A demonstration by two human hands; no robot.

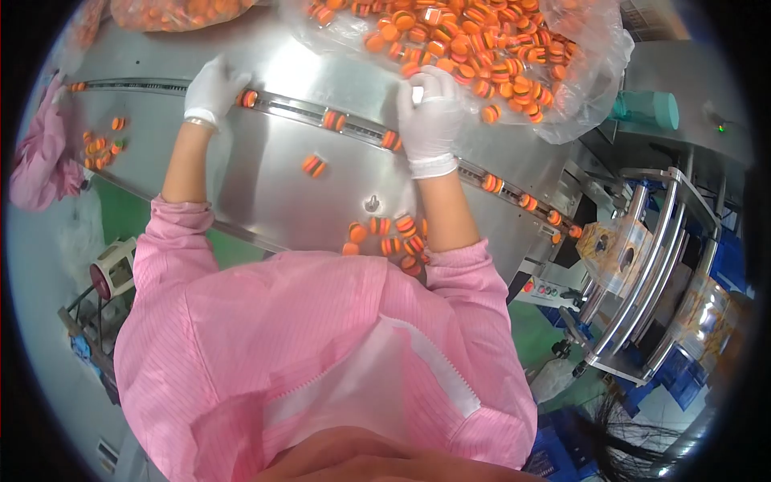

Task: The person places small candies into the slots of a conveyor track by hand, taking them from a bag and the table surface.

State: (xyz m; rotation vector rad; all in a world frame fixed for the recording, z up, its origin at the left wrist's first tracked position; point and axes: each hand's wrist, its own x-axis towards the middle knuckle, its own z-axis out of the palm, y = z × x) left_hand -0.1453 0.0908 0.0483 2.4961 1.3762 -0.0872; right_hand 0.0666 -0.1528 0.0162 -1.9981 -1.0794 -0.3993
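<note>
My left hand (213, 92), in a white glove, is over the narrow conveyor track (285, 105), thumb apart from the fingers. Just right of its thumb a layered orange, red and dark burger-shaped candy (247, 99) sits on the track. My right hand (431, 116), also gloved, is at the near edge of a heap of the same candies (518, 60) on clear plastic. Its fingers are curled, and I cannot tell what they hold. Another candy (334, 120) and one more (391, 140) ride the track between my hands.
Loose candies (385, 241) lie near my body, with one (313, 165) alone on the metal table (265, 169). Rightward, the track runs into a machine with film rollers (642, 265). A pink sleeve (44, 153) of another person shows at left, near a small candy group (100, 149).
</note>
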